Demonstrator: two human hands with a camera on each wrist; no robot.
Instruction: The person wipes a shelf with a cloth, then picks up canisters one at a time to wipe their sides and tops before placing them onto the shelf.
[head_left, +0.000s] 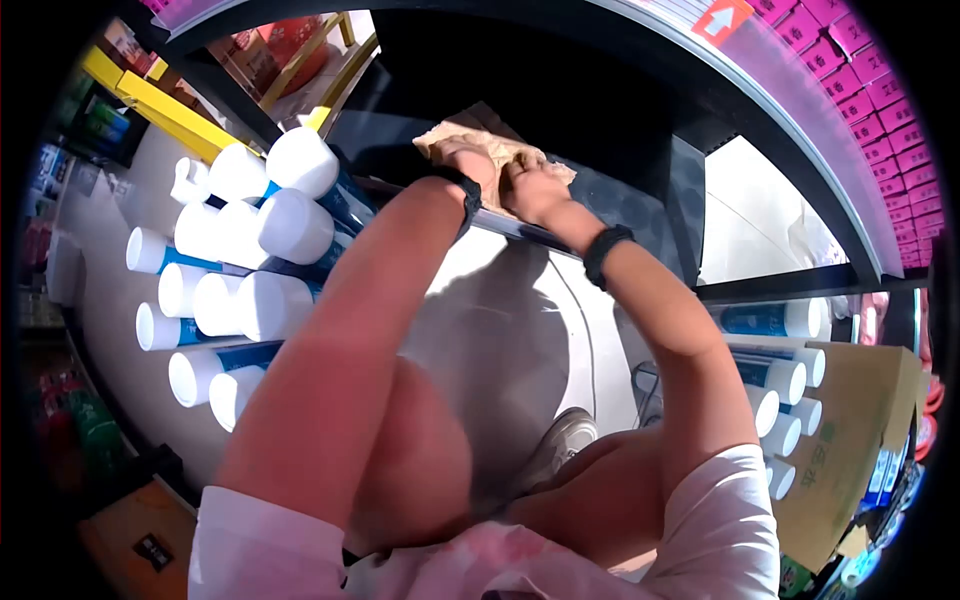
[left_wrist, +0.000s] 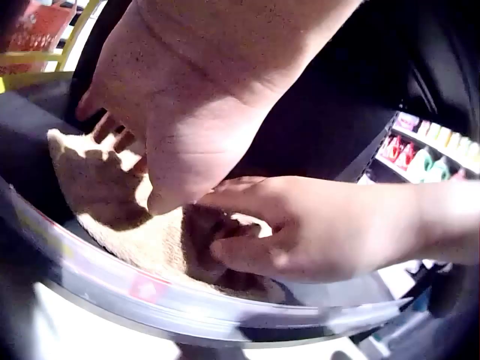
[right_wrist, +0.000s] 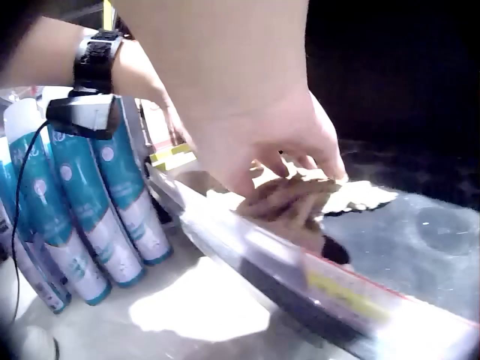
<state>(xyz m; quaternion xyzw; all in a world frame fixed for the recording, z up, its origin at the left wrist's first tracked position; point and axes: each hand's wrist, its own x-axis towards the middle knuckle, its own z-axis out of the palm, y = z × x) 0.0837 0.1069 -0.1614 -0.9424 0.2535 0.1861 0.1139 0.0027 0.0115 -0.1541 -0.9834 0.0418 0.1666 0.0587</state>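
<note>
1. A tan cloth (left_wrist: 154, 244) is lying rumpled on the dark shelf (head_left: 630, 215), near its front edge.
2. The right hand (head_left: 535, 190) is pinching a fold, its fingers and thumb curling around it.
3. The left hand (head_left: 465, 160) is touching the cloth beside it; whether its fingers are gripping, I cannot tell.
4. Blue-and-white bottles (right_wrist: 84, 195) are standing nearby.
</note>
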